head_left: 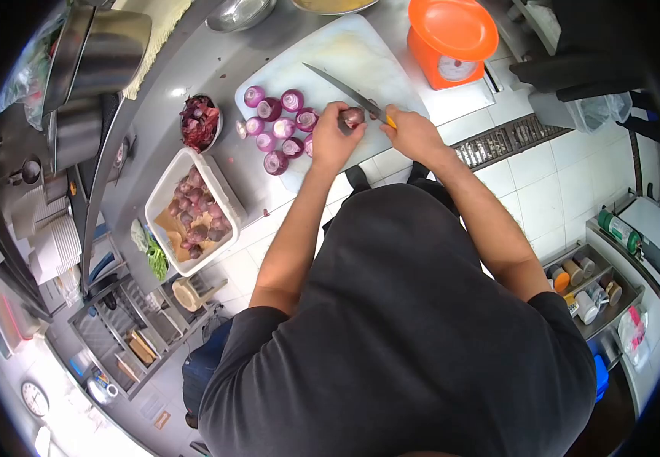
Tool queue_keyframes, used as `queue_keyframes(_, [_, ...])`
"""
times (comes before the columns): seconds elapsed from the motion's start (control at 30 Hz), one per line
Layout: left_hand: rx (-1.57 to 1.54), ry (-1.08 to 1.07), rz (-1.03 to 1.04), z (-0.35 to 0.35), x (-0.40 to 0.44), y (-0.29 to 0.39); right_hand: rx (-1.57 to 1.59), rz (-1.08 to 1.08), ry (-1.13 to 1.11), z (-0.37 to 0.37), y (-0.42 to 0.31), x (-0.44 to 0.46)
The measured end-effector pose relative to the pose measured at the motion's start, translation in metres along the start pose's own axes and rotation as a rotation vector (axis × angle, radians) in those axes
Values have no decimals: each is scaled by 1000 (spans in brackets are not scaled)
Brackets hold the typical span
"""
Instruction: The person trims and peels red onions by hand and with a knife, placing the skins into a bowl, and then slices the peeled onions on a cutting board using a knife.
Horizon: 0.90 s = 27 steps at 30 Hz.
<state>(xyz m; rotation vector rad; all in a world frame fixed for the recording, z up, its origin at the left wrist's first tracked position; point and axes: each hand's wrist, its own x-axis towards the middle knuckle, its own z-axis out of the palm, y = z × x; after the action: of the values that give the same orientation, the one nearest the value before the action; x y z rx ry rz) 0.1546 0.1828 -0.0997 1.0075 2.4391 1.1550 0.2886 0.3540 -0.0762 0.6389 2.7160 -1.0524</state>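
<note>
My left hand (334, 139) is closed around a red onion (353, 117) with its dark skin on, over the white cutting board (376, 65). My right hand (412, 131) grips the yellow handle of a knife (341, 87), whose long blade points to the upper left above the board. A small dark piece (376, 111) shows close to the knife, partly hidden by it. Left of my left hand, several peeled red onions (284, 128) with trimmed ends sit grouped on the board.
A white tub (231, 238) holds several unpeeled onions. Beside the board stands a bowl (219, 134) of onion skins. An orange kitchen scale (452, 44) stands to the board's right, and metal bowls (240, 14) lie beyond. Green leaves (156, 260) lie near the tub.
</note>
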Motion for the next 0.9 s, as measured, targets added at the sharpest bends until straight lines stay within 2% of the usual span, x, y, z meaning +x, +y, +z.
queue_keyframes(0.13, [136, -10, -120, -6, -5, 24, -11, -53, 33, -11, -10, -12])
queue_keyframes(0.33, [120, -23, -14, -6, -4, 13, -78, -64, -1, -31, -29, -39])
queue_keyframes(0.53, [57, -75, -118, -7, -2, 20, -176, -16, -60, -37, -34, -66])
queue_keyframes(0.9, [125, -109, -99, -11, -2, 30, -190, 18, -123, -23, -46, -47])
